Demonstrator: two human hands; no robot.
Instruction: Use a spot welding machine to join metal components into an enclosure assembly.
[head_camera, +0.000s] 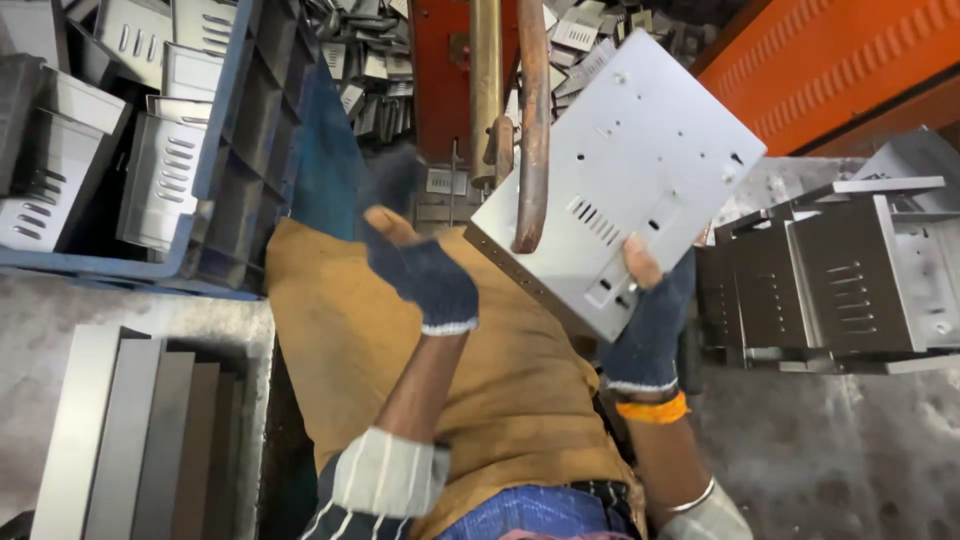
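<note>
Orange press machinery (850, 70) fills the background, a blue crate (235, 150) of louvred parts at left. Right hand (650, 320), grip clamped on a perforated sheet-metal panel (630, 170), holds it tilted beside the copper rods (530, 120). Left hand (425, 275) hangs loose, empty. Seating the panel squarely likely needs both hands.

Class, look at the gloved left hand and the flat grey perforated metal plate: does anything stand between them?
Yes. A rusty curved metal rod hangs before the grey perforated metal plate, between it and the gloved left hand. The gloved right hand grips the plate's lower edge.
</note>
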